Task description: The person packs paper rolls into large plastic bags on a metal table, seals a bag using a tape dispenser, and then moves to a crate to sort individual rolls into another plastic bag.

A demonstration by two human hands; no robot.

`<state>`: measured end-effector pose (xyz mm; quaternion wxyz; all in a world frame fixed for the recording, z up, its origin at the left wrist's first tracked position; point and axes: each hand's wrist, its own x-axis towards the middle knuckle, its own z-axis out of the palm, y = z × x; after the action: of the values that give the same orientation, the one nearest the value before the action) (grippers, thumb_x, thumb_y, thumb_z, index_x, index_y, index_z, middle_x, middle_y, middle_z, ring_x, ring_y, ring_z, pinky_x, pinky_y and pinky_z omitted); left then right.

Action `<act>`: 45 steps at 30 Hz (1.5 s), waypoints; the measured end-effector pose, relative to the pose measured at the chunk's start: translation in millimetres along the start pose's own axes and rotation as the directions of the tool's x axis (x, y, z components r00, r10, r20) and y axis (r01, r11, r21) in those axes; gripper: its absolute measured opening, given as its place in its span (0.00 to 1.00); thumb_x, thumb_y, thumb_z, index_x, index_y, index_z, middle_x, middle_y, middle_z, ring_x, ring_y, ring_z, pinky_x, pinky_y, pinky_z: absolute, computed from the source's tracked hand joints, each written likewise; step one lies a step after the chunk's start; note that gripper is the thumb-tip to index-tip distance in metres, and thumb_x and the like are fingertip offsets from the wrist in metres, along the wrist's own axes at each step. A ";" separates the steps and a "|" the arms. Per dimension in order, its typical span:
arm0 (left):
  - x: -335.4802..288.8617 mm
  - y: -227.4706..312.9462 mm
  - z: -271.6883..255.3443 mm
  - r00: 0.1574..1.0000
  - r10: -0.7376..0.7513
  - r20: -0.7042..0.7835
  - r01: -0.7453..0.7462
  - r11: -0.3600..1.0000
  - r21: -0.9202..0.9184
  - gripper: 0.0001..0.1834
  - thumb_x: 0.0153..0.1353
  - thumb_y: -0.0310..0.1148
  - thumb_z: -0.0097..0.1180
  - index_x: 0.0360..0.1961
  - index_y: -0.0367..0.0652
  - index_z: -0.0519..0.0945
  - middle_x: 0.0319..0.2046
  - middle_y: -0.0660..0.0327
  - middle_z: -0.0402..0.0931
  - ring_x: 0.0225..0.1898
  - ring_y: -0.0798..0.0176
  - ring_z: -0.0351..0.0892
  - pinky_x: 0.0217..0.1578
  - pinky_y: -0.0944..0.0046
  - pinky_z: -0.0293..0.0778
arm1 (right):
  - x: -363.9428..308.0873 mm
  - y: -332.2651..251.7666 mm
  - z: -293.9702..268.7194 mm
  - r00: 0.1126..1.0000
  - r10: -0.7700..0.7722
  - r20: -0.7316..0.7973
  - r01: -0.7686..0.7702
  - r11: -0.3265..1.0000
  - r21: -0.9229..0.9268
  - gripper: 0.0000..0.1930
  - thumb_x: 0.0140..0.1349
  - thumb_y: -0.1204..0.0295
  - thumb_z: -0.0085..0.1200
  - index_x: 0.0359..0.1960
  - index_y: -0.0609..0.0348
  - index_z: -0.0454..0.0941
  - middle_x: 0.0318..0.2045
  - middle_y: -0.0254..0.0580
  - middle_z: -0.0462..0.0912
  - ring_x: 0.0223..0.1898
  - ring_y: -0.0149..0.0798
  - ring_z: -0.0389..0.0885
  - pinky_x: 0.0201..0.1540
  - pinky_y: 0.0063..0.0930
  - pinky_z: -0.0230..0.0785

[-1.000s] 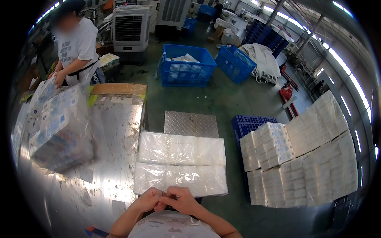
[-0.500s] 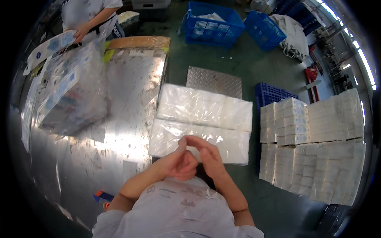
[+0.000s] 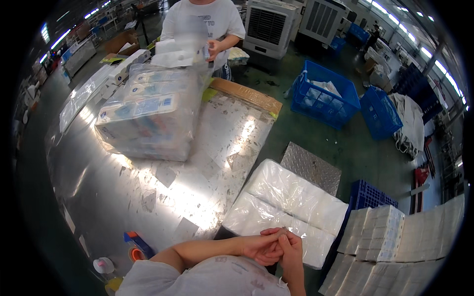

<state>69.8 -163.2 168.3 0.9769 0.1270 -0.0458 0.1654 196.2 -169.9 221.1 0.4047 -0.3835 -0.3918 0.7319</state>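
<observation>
My left hand [image 3: 262, 249] and my right hand [image 3: 292, 250] meet in front of my body, fingers curled and pressed together. Whether anything small is between the fingertips cannot be made out. Just beyond and partly beneath them lies a large white bundle in clear plastic film [image 3: 291, 197], made of two rows. It sits beside the right edge of a metal table [image 3: 197, 197]. A ridged metal plate [image 3: 316, 167] shows past the bundle's far side.
On the table stands a clear bag of tissue packs [image 3: 148, 118]; a blue tape dispenser [image 3: 139, 246] lies near my left arm. A co-worker [image 3: 202, 24] handles white packs across the table. Blue crates [image 3: 326, 96] are at the far right, stacked wrapped packs [image 3: 380, 234] at near right.
The view has swung left and up, so table and bundle appear lower and further right. My hands have drawn closer together, the right closing against the left. The co-worker has lifted white packs.
</observation>
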 end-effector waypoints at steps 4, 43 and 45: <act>-1.1 -1.1 -3.0 0.999 0.036 -0.004 -0.035 0.997 0.065 0.36 0.64 0.63 0.29 0.12 0.43 0.62 0.05 0.66 0.57 0.06 0.72 0.55 0.06 0.74 0.50 | 0.4 -4.3 2.3 0.999 0.045 -0.004 -0.045 0.999 -0.014 0.16 0.65 0.69 0.43 0.39 0.76 0.74 0.42 0.55 0.78 0.43 0.39 0.77 0.49 0.31 0.68; -54.9 252.9 -150.7 0.127 0.989 0.071 0.872 -0.146 0.468 0.29 0.47 0.47 0.62 0.47 0.43 0.72 0.50 0.55 0.68 0.55 0.54 0.63 0.53 0.51 0.60 | -15.8 72.8 -97.8 0.729 -0.682 -0.066 -0.160 -0.076 -0.984 0.21 0.52 0.73 0.49 0.49 0.67 0.69 0.51 0.57 0.69 0.52 0.57 0.66 0.54 0.48 0.54; -46.2 282.3 -153.9 0.173 0.984 0.046 0.927 -0.179 0.331 0.28 0.49 0.45 0.58 0.48 0.40 0.71 0.50 0.56 0.67 0.54 0.54 0.62 0.51 0.51 0.59 | -15.2 72.5 -97.4 0.732 -0.677 -0.080 -0.172 -0.069 -0.983 0.20 0.52 0.75 0.48 0.48 0.67 0.70 0.51 0.57 0.70 0.52 0.56 0.66 0.56 0.47 0.53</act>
<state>-60.9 120.7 79.6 0.0234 0.6444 0.7202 0.2561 266.4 -184.3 121.8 0.2481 -0.6588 -0.7097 -0.0270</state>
